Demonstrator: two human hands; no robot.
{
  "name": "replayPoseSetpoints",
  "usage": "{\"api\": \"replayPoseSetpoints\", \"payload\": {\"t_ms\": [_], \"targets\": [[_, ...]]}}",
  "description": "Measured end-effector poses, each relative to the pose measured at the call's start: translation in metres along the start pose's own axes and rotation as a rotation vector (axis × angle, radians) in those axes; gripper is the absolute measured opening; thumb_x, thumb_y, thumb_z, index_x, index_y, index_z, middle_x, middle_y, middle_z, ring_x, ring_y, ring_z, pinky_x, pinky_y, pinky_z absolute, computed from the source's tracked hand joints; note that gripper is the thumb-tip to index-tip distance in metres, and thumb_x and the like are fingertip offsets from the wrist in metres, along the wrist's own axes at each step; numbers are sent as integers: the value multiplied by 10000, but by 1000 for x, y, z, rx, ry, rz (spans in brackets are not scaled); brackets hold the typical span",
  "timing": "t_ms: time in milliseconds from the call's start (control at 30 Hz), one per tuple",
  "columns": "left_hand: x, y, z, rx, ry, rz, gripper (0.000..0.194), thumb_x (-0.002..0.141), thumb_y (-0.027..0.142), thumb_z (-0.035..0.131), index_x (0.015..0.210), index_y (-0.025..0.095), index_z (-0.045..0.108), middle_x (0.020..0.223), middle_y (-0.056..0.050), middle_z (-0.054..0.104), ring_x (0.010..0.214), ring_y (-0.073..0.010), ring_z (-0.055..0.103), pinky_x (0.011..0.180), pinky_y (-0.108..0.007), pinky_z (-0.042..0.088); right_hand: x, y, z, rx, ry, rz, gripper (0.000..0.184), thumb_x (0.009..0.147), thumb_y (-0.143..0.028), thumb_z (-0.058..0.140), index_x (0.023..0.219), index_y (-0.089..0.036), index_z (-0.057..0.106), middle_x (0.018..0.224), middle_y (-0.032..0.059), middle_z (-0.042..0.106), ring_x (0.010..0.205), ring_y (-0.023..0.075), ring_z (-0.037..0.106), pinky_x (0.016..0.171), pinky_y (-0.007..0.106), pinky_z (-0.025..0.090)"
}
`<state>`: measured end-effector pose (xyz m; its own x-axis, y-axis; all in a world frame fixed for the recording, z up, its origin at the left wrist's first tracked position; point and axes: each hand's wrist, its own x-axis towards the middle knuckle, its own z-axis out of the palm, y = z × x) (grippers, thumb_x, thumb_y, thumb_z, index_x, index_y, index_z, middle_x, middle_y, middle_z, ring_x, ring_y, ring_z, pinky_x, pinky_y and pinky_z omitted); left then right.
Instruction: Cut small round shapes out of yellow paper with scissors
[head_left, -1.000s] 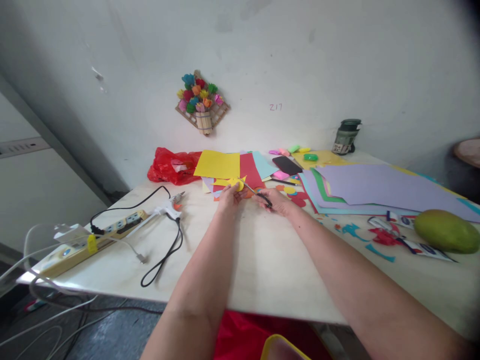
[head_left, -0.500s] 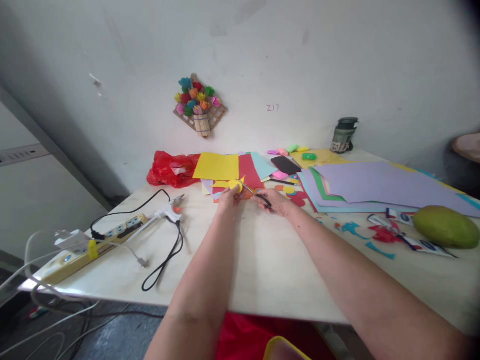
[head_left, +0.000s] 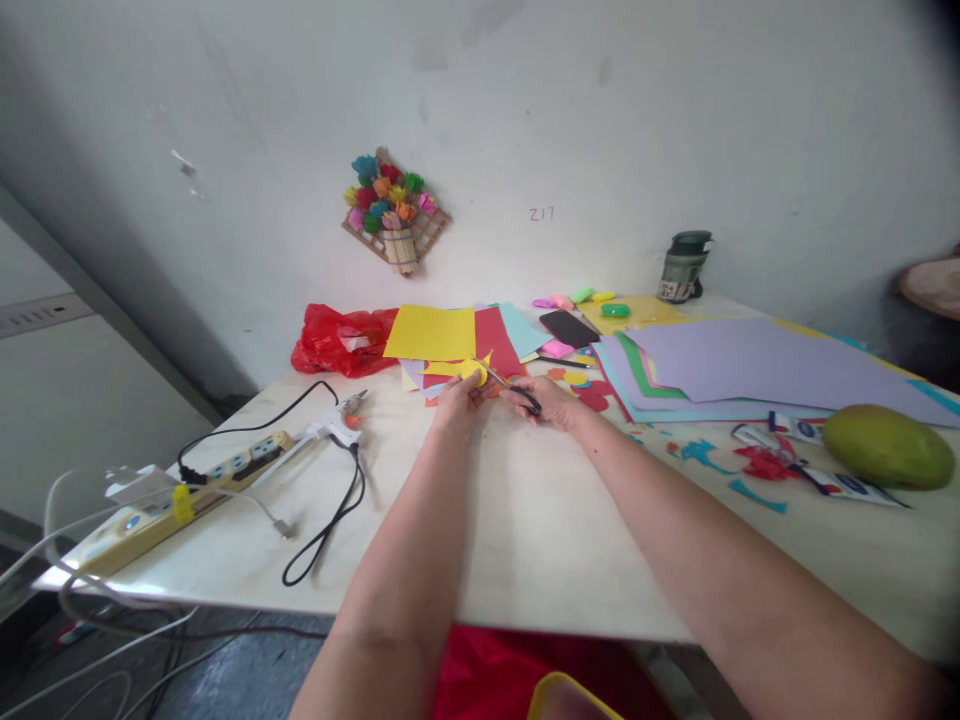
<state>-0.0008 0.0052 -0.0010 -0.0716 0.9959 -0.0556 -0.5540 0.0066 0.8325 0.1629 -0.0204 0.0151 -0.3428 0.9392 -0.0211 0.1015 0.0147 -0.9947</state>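
"Head view. Left hand (head_left: 459, 398)?"

"Grasping one yellow paper piece (head_left: 475, 370), well back from the table's (head_left: 540, 540) near edge."

"Right hand (head_left: 551, 400)?"

"Gripping one pair of scissors (head_left: 521, 394) by the dark handles, tips at the paper."

"Care note?"

"Probably best: scissors steady, paper turned slowly, left hand clear of the cut."

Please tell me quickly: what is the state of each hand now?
Left hand: closed, holding yellow paper.
Right hand: closed, holding scissors.
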Motion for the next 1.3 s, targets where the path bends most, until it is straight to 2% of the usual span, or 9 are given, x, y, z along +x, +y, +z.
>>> {"api": "replayPoseSetpoints", "payload": {"t_ms": [300,500,1000,1300], "targets": [[0,0,1,-12,-10,-1,118,758,126,721,811,154,619,773,-50,714,704,-172,710,770,-298,585,1,0,1,-7,20,12,339,704,-385,797,651,-175,536,424,-67,475,325,48,358,306,179,260],[1,-1,-1,9,5,1,180,734,164,760,846,173,619,778,-56,716,784,-216,726,830,-352,581,2,2,1,15,19,17,321,689,-369,809,660,-173,556,420,-70,462,331,51,350,306,181,253],[-1,2,2,-3,74,-3,73,801,130,658,807,167,596,781,-57,703,852,-220,722,887,-365,565,3,2,1,-23,25,8,301,682,-317,805,631,-177,542,424,-59,468,327,60,352,298,195,249],[3,-1,-2,-16,46,16,157,740,164,734,805,179,592,782,-69,706,884,-246,725,860,-368,568,3,4,0,-39,22,11,314,688,-342,798,620,-178,539,420,-61,469,326,57,350,312,199,256]]}}
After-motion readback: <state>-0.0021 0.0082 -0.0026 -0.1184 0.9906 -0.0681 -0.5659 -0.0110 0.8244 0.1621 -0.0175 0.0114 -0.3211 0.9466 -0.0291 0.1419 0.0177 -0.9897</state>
